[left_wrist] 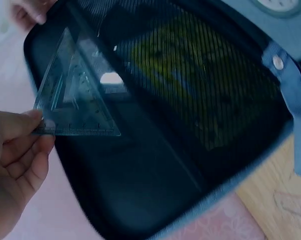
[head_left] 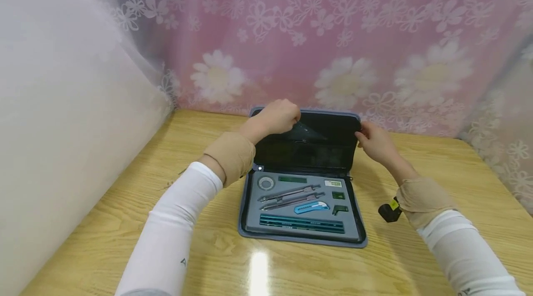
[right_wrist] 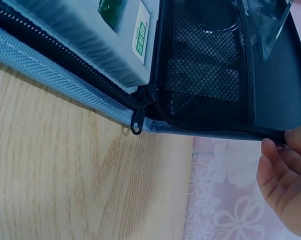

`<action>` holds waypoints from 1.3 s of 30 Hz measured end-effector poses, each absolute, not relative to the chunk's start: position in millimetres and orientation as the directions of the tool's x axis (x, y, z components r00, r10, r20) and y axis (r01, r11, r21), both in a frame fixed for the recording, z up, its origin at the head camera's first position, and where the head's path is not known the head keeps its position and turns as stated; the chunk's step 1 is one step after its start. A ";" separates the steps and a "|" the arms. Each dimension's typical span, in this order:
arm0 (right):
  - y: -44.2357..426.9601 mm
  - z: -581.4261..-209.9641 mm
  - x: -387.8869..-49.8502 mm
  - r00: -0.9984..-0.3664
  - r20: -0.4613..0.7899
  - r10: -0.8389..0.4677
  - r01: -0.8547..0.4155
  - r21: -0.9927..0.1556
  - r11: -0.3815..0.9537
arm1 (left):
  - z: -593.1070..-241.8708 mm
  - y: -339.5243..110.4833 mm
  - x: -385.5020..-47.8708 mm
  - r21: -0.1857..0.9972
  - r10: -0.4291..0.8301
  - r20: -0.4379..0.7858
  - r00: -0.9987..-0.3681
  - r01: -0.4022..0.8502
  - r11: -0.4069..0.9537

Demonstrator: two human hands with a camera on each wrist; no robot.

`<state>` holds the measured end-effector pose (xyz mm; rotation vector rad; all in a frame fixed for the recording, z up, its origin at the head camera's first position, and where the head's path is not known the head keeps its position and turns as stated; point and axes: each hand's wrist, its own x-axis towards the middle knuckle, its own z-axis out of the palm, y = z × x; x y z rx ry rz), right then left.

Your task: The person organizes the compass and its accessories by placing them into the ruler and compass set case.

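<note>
My left hand [head_left: 280, 116] pinches a clear set square [left_wrist: 81, 123] by one corner, in front of the raised lid of a blue zippered case [head_left: 304, 242]. The set square's far part overlaps the lid's mesh pocket [left_wrist: 190, 75]; I cannot tell whether any of it is inside. At the lid's right edge, my right hand [head_left: 376, 142] grips the zippered rim between thumb and fingers. In the case's grey tray lie two metal compasses [head_left: 290, 193], a blue utility knife [head_left: 312, 207] and several green pencils [head_left: 301, 224].
The tray also holds a round disc [head_left: 265, 183], a white-and-green eraser [head_left: 332, 184] and small green pieces [head_left: 338, 195]. Right of the case, a black object with a yellow label [head_left: 389, 212] sits on the wooden table [head_left: 208, 259]. Behind hangs a pink floral curtain [head_left: 283, 64].
</note>
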<state>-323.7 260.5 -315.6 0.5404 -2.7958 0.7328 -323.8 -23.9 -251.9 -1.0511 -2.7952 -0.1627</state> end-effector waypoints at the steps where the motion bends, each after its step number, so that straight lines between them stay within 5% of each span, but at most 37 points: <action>1: 260.4 -316.2 -324.0 -0.913 0.280 -0.297 -0.396 -0.433 0.810 | -254.3 -20.0 -325.1 0.048 0.647 0.183 -0.740 0.664 0.746; 18: 260.6 -318.8 -325.2 -0.912 0.293 -0.287 -0.395 -0.441 0.806 | -283.3 17.3 -330.5 -0.059 0.664 0.123 -0.738 0.662 0.747; 27: 260.4 -319.9 -324.8 -0.911 0.305 -0.278 -0.394 -0.439 0.808 | -281.6 27.1 -332.2 0.087 0.655 0.061 -0.753 0.658 0.748; 39: 257.8 -320.6 -322.0 -0.912 0.312 -0.264 -0.386 -0.444 0.808 | -296.8 35.3 -328.1 0.089 0.642 -0.005 -0.766 0.639 0.764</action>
